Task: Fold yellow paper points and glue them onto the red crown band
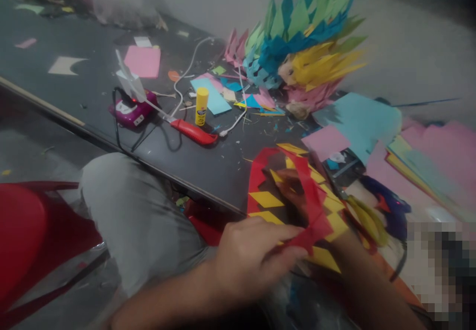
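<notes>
My left hand (253,255) is closed, its fingers pinching the near tip of a red and yellow folded-paper ring (297,206) at the front edge of the dark table (96,97). My right hand (293,191) is inside that ring, mostly hidden by the red and yellow paper points, so its fingers do not show clearly. Yellow-handled scissors (368,218) lie just right of the ring.
A red utility knife (193,132), a yellow glue stick (201,105), a magenta device (130,107) with cables and a big spiky multicoloured paper model (297,47) lie on the table. Coloured sheets (427,161) stack at right. A red chair (33,235) stands at left by my knee (130,211).
</notes>
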### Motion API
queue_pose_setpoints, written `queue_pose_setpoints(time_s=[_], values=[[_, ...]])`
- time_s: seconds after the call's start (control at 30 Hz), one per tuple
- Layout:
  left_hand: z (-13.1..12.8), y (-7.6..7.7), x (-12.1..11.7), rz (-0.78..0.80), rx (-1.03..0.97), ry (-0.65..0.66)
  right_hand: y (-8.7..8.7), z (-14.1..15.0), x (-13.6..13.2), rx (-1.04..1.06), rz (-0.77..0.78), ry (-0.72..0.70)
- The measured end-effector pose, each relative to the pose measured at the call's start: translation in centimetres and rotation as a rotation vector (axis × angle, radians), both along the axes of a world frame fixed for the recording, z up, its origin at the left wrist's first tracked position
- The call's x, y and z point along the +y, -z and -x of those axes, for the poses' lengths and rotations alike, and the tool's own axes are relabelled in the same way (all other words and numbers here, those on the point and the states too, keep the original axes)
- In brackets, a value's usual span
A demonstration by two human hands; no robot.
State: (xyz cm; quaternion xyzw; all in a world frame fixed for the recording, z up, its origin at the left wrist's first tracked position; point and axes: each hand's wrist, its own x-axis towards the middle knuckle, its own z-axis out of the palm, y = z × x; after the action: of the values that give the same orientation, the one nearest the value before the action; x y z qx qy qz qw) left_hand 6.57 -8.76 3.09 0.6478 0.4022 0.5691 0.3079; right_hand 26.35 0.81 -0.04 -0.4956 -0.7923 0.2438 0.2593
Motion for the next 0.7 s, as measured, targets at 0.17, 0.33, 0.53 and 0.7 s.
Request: queue_pose_setpoints(time_s=[0.17,0.33,0.53,0.7], values=[[0.1,-0.1,-0.1,0.015,0.015,0.008,-1.1,1.1,0.1,-0.005,-0.045,-0.066],[0.0,-0.1,0.0,0.013,0.009,0.012,-1.3,2.0,0.9,-0.076,-0.088,-0.312],[-0.1,-0.1,-0.1,0.013,-0.001,0.025,0.5,1.8,1.2,-0.205,-0.193,-0.433],[0.0,0.0,-0.1,0.016,0.006,0.025,2.4,0.8,1.1,-0.222,-0.196,-0.410]])
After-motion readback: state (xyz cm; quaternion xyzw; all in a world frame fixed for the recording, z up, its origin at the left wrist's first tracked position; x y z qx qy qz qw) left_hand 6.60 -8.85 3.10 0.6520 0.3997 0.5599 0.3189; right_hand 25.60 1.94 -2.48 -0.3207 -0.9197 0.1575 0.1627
